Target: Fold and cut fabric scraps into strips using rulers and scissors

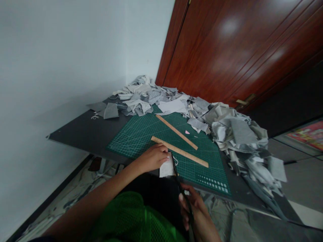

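Note:
My left hand (pixel 155 154) is closed on the top of a small pale piece of fabric (pixel 165 169) at the near edge of the green cutting mat (pixel 141 129). In my right hand (pixel 196 210) are dark scissors (pixel 186 198), their long blades pointing away from me along the right side of the fabric. Whether the blades are parted I cannot tell. A thin white strip (pixel 176 161) curls just right of the blades. Beyond my left hand lies a wooden ruler (pixel 186 154), with a second wooden ruler (pixel 176 131) farther back on the mat.
Grey and white fabric scraps (pixel 141 92) are heaped along the back of the black table (pixel 78 134), and another heap (pixel 234 131) fills its right side. A small pink piece (pixel 187 132) lies on the mat. A white wall and a wooden door (pixel 214 57) stand behind.

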Motion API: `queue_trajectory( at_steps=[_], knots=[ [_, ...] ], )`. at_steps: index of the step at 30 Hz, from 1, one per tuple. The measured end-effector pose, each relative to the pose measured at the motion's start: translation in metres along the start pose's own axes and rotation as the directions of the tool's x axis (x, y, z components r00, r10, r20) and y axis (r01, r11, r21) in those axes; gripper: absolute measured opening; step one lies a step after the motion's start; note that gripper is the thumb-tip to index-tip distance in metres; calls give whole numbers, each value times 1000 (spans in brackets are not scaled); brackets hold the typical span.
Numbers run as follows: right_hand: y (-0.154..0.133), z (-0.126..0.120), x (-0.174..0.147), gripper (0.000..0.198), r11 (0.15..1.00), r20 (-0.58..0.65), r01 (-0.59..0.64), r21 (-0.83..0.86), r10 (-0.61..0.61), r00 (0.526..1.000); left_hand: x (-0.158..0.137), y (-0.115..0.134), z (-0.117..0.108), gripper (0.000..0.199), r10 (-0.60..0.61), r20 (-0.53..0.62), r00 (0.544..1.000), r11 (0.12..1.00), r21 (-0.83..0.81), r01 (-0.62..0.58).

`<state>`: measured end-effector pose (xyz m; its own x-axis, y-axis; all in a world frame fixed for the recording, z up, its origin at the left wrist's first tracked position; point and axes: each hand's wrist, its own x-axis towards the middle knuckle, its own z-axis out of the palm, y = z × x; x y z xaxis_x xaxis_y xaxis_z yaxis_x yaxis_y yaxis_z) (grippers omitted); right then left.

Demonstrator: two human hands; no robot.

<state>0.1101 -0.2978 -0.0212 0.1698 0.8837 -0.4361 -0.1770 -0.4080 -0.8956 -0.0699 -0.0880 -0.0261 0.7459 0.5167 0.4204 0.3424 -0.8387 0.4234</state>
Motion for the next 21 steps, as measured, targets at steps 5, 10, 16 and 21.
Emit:
queue_trajectory(
  at_steps=[5,10,16,21],
  knots=[
    [1,3,0,72,1000,-8,-1,23,1,1000,0,-1,1,11,-2,29,1000,1000,25,1],
    [0,7,4,70,999,34,-7,45,6,999,0,1,-1,9,-9,37,999,1000,28,8],
    [-6,10,2,76,999,-5,-22,40,22,1000,0,2,-1,8,-6,23,1000,1000,26,5],
    [-1,8,2,77,998,-23,-3,62,5,1000,0,2,-2,9,-7,28,1000,1000,18,6]
  ],
)
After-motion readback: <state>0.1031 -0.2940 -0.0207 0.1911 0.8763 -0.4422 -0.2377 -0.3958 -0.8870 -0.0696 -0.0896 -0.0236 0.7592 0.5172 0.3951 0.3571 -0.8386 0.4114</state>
